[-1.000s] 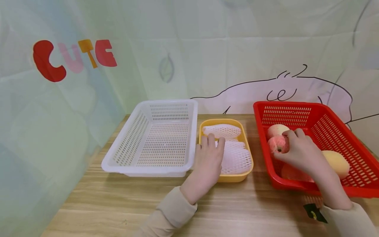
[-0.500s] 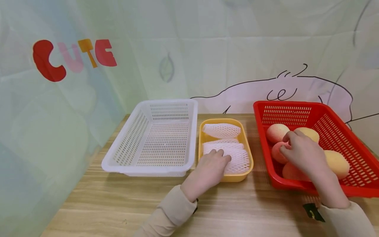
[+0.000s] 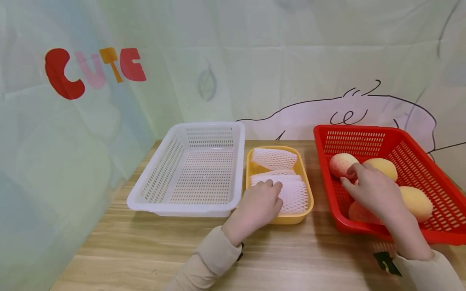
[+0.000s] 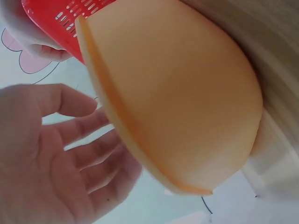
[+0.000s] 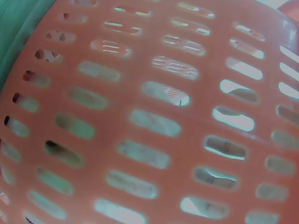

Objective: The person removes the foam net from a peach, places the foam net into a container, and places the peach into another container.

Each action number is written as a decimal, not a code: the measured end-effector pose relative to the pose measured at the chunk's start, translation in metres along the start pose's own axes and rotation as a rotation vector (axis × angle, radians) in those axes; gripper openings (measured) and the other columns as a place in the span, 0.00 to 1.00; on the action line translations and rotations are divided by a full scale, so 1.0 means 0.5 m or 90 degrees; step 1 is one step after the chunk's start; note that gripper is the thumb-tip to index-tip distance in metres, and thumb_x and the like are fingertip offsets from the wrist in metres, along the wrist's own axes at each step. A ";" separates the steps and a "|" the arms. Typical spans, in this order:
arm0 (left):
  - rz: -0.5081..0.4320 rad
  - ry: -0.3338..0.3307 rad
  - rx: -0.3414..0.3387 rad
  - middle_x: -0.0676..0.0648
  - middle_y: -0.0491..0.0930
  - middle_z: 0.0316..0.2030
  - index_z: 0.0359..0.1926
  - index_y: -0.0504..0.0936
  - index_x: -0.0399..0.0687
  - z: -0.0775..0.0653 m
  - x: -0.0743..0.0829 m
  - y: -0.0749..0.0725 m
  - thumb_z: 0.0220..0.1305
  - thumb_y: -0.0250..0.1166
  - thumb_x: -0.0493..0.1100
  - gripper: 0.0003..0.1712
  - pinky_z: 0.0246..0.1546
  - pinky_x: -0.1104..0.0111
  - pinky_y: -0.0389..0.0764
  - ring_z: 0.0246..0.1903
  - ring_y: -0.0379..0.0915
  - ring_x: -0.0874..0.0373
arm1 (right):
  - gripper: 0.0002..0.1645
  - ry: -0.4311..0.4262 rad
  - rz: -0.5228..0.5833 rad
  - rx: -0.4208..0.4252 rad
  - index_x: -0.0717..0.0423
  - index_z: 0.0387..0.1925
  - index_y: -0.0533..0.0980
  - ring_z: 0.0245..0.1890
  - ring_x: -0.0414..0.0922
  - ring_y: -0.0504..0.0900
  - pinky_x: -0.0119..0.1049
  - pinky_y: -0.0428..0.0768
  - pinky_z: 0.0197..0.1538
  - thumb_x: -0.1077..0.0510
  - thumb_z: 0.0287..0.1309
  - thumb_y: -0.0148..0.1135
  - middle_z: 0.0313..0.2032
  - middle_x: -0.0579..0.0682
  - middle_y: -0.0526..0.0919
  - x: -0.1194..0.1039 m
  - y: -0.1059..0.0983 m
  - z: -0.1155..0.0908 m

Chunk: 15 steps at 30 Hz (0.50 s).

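Note:
In the head view, my left hand reaches into a yellow tray, its fingers over white foam net sleeves. The left wrist view shows the thumb apart from loosely bent fingers behind the tray's wall, with the fingertips hidden. My right hand is inside a red basket, fingers curled over a red apple-like fruit, mostly hidden beneath the hand. Beside its fingertips sits a pale pink-speckled round fruit. Two yellow oval fruits and a reddish fruit lie around it.
A white slotted basket stands left of the yellow tray on the wooden table. In the right wrist view, the red basket's slotted wall blocks the hand. Printed cloth hangs behind.
The red fruit has shifted under my right hand and is mostly covered now. My left hand has drawn back towards the tray's near side. The far foam sleeve has moved slightly.

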State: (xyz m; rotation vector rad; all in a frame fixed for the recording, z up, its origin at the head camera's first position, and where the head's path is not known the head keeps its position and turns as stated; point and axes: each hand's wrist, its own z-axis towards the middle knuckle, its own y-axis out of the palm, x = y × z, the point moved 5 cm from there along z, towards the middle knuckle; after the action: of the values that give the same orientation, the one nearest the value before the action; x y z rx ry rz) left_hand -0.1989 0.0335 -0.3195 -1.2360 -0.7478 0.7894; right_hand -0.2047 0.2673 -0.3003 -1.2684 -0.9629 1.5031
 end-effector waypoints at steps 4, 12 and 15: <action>0.003 -0.010 0.096 0.50 0.74 0.25 0.32 0.75 0.48 -0.001 0.000 -0.025 0.62 0.57 0.44 0.05 0.16 0.68 0.68 0.22 0.70 0.56 | 0.23 0.011 -0.005 -0.002 0.65 0.44 0.74 0.30 0.52 0.72 0.43 0.75 0.25 0.50 0.55 0.63 0.34 0.61 0.76 -0.003 -0.005 -0.004; 0.056 -0.014 0.230 0.49 0.80 0.35 0.44 0.79 0.48 -0.016 -0.011 -0.074 0.64 0.58 0.49 0.13 0.26 0.65 0.78 0.33 0.77 0.53 | 0.34 -0.004 -0.009 0.010 0.64 0.56 0.70 0.45 0.63 0.72 0.61 0.77 0.39 0.44 0.57 0.61 0.48 0.68 0.75 -0.051 -0.021 -0.026; 0.069 -0.027 0.242 0.47 0.80 0.41 0.48 0.78 0.48 -0.025 -0.025 -0.089 0.63 0.59 0.49 0.16 0.33 0.62 0.78 0.41 0.77 0.51 | 0.32 -0.065 -0.005 0.074 0.64 0.55 0.70 0.48 0.63 0.71 0.61 0.74 0.46 0.46 0.57 0.63 0.51 0.65 0.75 -0.083 -0.029 -0.040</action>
State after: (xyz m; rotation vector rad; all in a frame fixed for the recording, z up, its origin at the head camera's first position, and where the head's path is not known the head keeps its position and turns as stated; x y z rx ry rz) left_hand -0.1900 0.0098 -0.2787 -0.9228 -0.5363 0.9983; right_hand -0.1806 0.2318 -0.2786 -1.1126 -0.9313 1.6070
